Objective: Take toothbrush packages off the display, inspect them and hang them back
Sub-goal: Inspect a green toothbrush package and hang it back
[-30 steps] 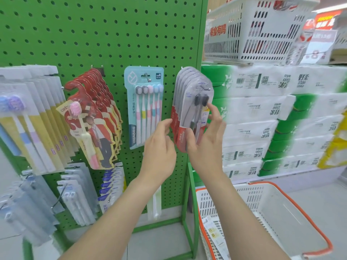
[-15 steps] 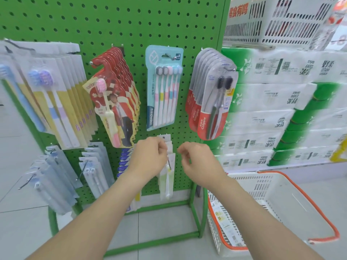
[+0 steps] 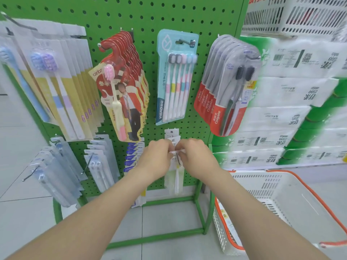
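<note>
The fingers (image 3: 169, 148) of both hands are curled in close together and pinch the top edge of the pale toothbrush package (image 3: 175, 177), the left hand (image 3: 157, 156) at its left corner and the right hand (image 3: 195, 158) at its right. The package hangs low in the middle of the green pegboard (image 3: 131, 14), its card still at the metal hook (image 3: 178, 160), whose tip shows between the two hands. More white cards of the same kind sit behind it on the hook. Above hang a light-blue five-brush pack (image 3: 176, 76), a row of red-and-grey Colgate packs (image 3: 229, 94) to the right and a row of red packs (image 3: 122, 87) to the left. A white basket (image 3: 262, 182) with an orange rim stands on the floor at the right, in front of stacked tissue packs (image 3: 281, 91).
</note>
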